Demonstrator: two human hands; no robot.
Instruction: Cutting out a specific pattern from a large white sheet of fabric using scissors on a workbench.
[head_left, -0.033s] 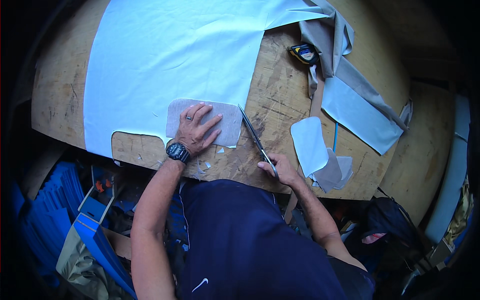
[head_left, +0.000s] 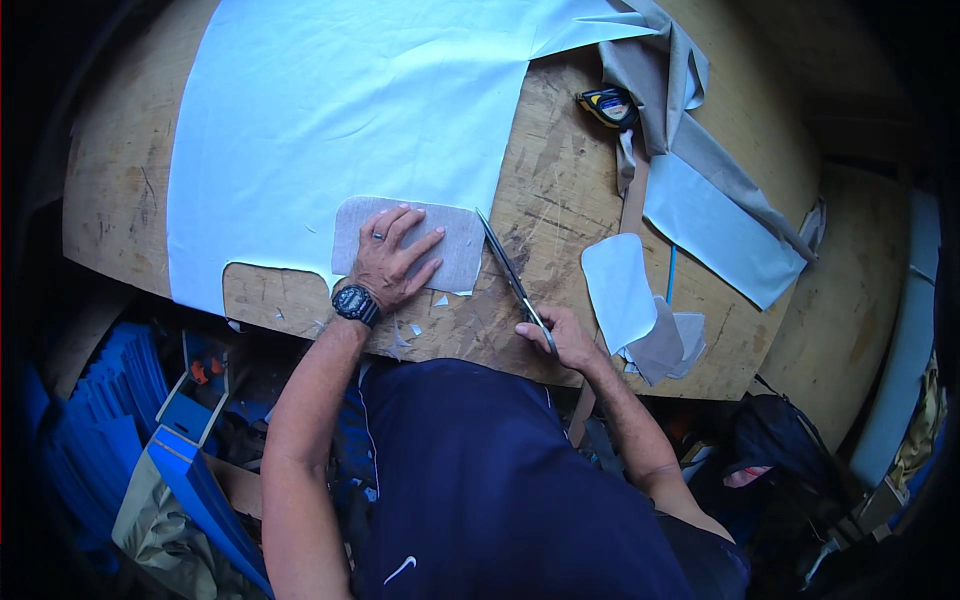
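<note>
Lying beneath the open left hand [head_left: 392, 262], grey fabric patch [head_left: 460, 240] is running lengthwise nine-to-three; right hand [head_left: 568, 340], farther off at its four o'clock, is gripping scissors [head_left: 513, 277] pointing toward eleven.

Large fabric sheet [head_left: 340, 110]: pale blue-white, plain. Rounded patch [head_left: 458, 245]: mauve-grey, finely mottled. Scissors [head_left: 508, 272]: dark grey blades. Worktop [head_left: 545, 165]: tan-brown wood grain, darker blotches, pale scratches. Folded fabric [head_left: 715, 225]: grey-taupe on one face, pale blue on the other. Loose cut pieces [head_left: 618, 285]: one pale blue-white, the others grey. Tape measure [head_left: 607, 105]: black and yellow. Thin rod [head_left: 671, 272]: bright blue. Wristwatch [head_left: 354, 303]: black. Garment [head_left: 490, 470]: dark navy, one small white mark. Stacked sheets [head_left: 110, 390]: strong blue. Small item near them [head_left: 200, 374]: orange.
</note>
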